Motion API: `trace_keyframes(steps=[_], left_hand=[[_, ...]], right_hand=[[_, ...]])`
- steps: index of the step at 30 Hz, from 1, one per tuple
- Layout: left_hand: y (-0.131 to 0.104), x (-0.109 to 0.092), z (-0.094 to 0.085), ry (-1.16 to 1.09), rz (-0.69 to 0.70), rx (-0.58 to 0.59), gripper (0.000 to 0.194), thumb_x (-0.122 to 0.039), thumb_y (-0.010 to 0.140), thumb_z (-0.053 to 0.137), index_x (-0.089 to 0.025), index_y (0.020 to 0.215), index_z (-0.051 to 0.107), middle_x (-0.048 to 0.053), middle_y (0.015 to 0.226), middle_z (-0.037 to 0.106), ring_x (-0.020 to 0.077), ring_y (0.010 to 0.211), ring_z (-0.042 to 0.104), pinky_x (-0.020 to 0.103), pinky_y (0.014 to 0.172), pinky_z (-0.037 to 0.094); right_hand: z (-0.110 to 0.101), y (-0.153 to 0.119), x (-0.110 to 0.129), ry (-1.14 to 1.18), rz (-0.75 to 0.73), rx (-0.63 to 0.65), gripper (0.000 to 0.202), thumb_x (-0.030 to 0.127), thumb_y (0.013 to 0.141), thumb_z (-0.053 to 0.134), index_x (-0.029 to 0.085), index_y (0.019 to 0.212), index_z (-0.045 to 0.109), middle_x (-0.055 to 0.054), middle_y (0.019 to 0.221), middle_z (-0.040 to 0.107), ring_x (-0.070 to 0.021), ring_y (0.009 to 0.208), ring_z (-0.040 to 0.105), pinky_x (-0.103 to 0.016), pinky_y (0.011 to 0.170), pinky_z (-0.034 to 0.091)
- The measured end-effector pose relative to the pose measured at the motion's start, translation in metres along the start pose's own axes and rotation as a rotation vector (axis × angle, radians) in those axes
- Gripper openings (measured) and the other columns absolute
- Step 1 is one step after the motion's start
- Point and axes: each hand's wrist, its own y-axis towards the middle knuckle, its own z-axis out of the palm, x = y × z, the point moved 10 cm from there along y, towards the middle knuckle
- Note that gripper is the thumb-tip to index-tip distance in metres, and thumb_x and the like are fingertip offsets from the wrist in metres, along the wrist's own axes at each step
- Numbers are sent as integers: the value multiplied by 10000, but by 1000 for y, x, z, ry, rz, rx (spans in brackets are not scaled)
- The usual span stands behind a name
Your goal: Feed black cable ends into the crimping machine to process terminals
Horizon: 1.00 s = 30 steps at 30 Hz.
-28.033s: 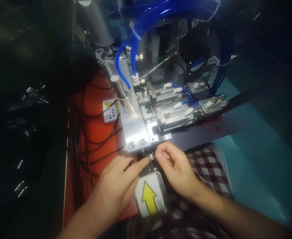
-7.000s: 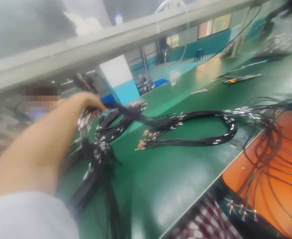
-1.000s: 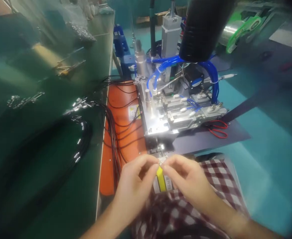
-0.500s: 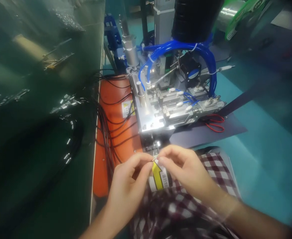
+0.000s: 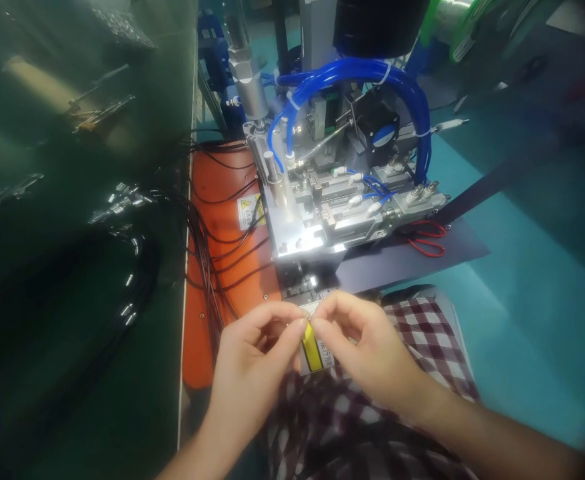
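The small part (image 5: 308, 317) was thin and pale, its outline mostly covered by fingertips. It was pinched at the meeting thumbs and forefingers of the left hand (image 5: 251, 350) and the right hand (image 5: 365, 340), above the yellow-striped label (image 5: 314, 355). Its full shape and tilt could not be determined.

Light is strongest on the machine (image 5: 352, 200) in the middle, where the metal plate (image 5: 300, 243) glares white at its near end and the blue tubes (image 5: 342, 73) carry glossy highlights. The green bench (image 5: 72, 407) on the left is dim and smeared, its black cables (image 5: 146, 263) blurred. Shadow darkens the teal floor (image 5: 512, 287) toward the right edge; the fingers (image 5: 335, 303) look slightly soft.
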Motion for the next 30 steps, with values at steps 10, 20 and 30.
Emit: trace_keyframes(steps=[10,20,30], left_hand=[[1,12,-3,-54,-96,-13,165,-333,794,697,-173,800,655,-60,510,538,39,435,452,116,419,336],[1,12,-6,-56,-89,-4,158,-329,768,719,-191,842,701,-44,563,566,58,493,493,131,460,389],[2,19,-7,-79,-107,56,192,-361,801,693,-182,867,679,-36,542,559,75,492,506,164,475,390]], right_hand=[[-13,4,11,-147,-81,-66,55,182,849,605,210,833,650,39,724,626,-106,605,533,-230,558,412],[-6,13,-4,135,89,-19,95,239,822,640,162,770,657,4,682,611,-104,570,489,-220,502,376],[6,14,-11,381,269,126,111,239,802,660,142,745,657,52,553,524,-44,415,378,-160,368,293]])
